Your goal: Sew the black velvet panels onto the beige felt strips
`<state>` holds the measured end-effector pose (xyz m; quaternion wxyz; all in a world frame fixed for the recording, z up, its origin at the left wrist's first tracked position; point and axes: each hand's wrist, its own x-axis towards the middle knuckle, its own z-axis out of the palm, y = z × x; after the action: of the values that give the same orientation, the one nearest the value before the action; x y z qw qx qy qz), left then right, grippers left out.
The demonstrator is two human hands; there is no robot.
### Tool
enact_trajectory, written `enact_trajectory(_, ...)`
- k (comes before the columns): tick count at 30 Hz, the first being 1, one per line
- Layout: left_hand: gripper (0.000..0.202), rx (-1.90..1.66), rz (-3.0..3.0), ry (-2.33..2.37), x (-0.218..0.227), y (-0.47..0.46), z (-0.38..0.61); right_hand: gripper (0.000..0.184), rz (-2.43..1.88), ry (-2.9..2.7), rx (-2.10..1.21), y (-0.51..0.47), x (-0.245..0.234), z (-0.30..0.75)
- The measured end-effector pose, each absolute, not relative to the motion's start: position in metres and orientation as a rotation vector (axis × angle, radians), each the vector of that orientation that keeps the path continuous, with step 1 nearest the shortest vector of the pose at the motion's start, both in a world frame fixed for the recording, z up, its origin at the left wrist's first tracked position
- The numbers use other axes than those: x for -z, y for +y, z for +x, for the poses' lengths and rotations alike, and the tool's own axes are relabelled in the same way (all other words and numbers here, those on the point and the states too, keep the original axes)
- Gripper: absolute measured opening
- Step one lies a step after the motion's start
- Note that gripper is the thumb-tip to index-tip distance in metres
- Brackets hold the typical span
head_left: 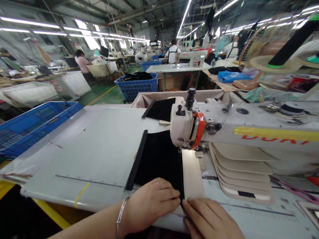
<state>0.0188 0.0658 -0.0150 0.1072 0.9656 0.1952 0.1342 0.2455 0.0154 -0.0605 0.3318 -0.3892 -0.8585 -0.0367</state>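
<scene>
A black fabric piece [159, 159] with a dark band [137, 159] along its left side lies flat on the sewing table. Its right side meets a beige panel [191, 172], and the two run together under the head of a sewing machine [183, 129]. My left hand [154, 202], with a ring and a bracelet, has its fingers curled down on the near end of the black fabric. Close beside it, my right hand [211, 215] grips the near end of the beige panel. The fingertips of both hands almost meet at the seam line.
Stacked beige panels [244, 172] sit right of the needle, under the machine arm. Pink-handled scissors [299, 191] lie farther right. Another black piece [160, 109] rests behind the machine head. Blue crates [138, 86] stand beyond the table, and a fan [256, 49] is at back right.
</scene>
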Motion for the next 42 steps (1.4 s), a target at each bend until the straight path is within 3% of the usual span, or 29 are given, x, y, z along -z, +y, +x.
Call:
enact_trajectory(24,0.025,-0.426,2.912,0.553,0.031,0.117,0.016,0.030,-1.091,-2.304,0.022,0.051,0.046,0.249)
enact_trajectory(42,0.022,-0.429,2.841,0.768,0.038,0.185,0.025,0.051,-1.360,-2.449,-0.017,0.101,0.051,0.246)
